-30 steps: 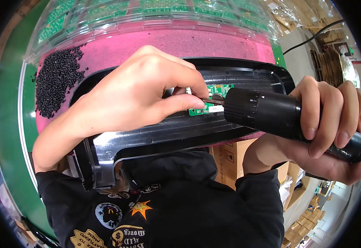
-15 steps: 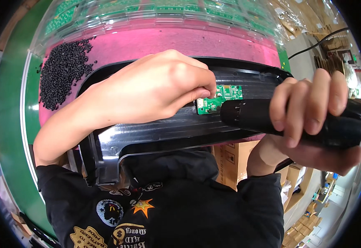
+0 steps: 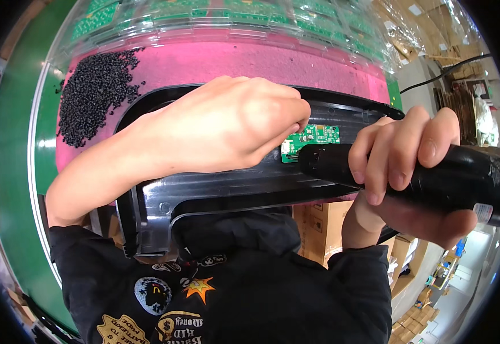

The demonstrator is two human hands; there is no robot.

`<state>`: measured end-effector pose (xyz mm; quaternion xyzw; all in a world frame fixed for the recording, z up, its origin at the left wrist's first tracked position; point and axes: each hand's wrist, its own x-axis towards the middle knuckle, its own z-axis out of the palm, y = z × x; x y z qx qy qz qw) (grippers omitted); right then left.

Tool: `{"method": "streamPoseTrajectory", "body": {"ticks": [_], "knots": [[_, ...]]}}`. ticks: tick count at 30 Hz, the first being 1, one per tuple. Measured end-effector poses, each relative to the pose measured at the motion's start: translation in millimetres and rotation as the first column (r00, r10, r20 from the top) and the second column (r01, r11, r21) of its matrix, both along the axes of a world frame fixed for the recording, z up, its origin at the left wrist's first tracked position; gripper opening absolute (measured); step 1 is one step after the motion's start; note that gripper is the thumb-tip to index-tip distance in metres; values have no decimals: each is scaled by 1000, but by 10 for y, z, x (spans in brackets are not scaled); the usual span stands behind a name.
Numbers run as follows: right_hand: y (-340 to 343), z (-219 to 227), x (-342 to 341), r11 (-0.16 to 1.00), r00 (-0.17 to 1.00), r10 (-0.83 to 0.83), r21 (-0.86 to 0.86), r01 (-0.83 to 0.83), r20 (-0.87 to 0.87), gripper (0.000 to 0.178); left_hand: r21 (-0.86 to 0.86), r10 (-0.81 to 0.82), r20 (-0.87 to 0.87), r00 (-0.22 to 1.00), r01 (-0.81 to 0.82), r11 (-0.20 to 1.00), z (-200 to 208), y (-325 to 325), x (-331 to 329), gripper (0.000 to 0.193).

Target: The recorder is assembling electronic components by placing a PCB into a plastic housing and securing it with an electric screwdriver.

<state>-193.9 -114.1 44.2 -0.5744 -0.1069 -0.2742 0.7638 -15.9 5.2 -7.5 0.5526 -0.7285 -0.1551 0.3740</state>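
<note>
Inside the black shell (image 3: 221, 186) lies a green board (image 3: 312, 137). The right hand's (image 3: 400, 153) fingers wrap around a power screwdriver (image 3: 333, 163); its bit is best kept straight and steady. The left hand (image 3: 255, 117) overhangs the shell, blocking some view; its fingers bend close together, grip unclear. Left of the shell: small black pieces (image 3: 98, 92); beyond: clear trays (image 3: 227, 30).

Workshop, electronics assembly: power screwdriver (image 3: 327, 163) in the right hand (image 3: 399, 152); clear trays (image 3: 221, 35) of green circuit boards (image 3: 184, 16) beyond the grip; heaped small black parts (image 3: 92, 97) well left; cardboard box (image 3: 314, 230) nearer the body.
</note>
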Motion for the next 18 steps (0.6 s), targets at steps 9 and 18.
{"method": "streamPoseTrajectory", "body": {"ticks": [9,18], "knots": [[30,22,90,1000,1000,1,-9,-1,-3,63,-100,190,76,979,-182,978,103,15,17,9],[40,-36,111,999,1000,-5,-31,6,22,64,-115,234,52,971,-227,967,60,-13,6,8]]}}
